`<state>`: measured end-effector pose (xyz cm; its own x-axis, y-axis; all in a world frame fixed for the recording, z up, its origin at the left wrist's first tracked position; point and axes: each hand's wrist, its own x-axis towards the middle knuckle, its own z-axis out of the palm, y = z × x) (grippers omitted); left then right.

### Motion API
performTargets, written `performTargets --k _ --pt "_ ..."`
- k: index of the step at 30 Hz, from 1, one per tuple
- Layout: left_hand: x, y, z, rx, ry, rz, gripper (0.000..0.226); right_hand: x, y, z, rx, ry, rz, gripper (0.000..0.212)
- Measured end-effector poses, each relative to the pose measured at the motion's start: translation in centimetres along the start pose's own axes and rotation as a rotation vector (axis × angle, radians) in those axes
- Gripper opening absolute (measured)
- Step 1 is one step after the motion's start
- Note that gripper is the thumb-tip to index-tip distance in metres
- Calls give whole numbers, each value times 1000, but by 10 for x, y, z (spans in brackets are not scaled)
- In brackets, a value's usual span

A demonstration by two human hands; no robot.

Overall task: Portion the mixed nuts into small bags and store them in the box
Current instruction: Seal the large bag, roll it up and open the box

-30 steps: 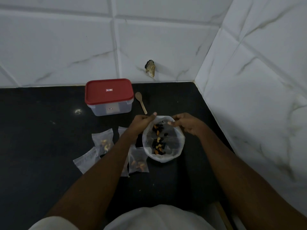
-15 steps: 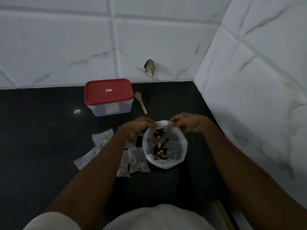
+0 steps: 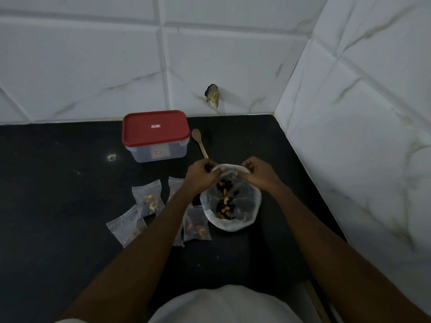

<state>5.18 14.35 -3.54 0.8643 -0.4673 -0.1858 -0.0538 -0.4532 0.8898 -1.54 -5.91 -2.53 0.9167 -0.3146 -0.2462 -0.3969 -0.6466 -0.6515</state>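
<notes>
Nearby, spoon (image 3: 199, 142), lidded box (image 3: 155, 136); left hand (image 3: 201, 177), right hand (image 3: 257, 174) tight on nut bag (image 3: 247, 199) rim.

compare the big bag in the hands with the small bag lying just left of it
The big bag is wide and rounded; the small bag is flat and squarish. The left hand and right hand pinch the big bag's rim; no hand holds the small bag. Both are clear plastic with nuts inside.

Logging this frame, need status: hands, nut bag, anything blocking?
Hands: left hand and right hand pinch far rim of big nut bag. Filled small bags on counter, not boxed. Lid on box; spoon beside it.
</notes>
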Motion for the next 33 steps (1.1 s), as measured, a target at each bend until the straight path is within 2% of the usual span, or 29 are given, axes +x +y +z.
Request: performTargets --k 3,6,8,11,13,14,17,19,22,27,30,33 --pt "-5 -4 -11 -51 -112 -95 17 -9 7 -11 -60 -123 60 31" --pt "-8 -6 -14 -102 -167 -103 16 -13 13 -10 -82 -70 84 24" --pt "-7 -6 -10 -32 -99 -61 17 -13 15 -6 -133 41 64 19" --pt "-4 -4 -2 190 151 52 18 -16 10 2 -113 197 32 13" --pt "-6 -1 0 221 240 77 20 -18 8 4 -55 207 39 13" --pt "-6 1 0 205 232 65 21 -20 7 3 -18 177 52 15" --pt "-11 0 -3 126 80 -44 26 -30 10 0 129 79 144 26" --pt "-19 -4 -8 52 11 -124 28 -43 16 0 315 12 243 31" --pt "-32 -4 -14 -171 -86 -257 25 -60 28 1 520 -125 334 41" --pt "-43 -4 -20 -456 -306 -303 21 -71 33 9 826 -243 295 39" --pt "-47 -5 -19 -572 -298 -299 27 -75 32 10 919 -257 269 36" --pt "-49 -2 -12 -600 -194 -284 29 -76 34 12 988 -224 295 33"
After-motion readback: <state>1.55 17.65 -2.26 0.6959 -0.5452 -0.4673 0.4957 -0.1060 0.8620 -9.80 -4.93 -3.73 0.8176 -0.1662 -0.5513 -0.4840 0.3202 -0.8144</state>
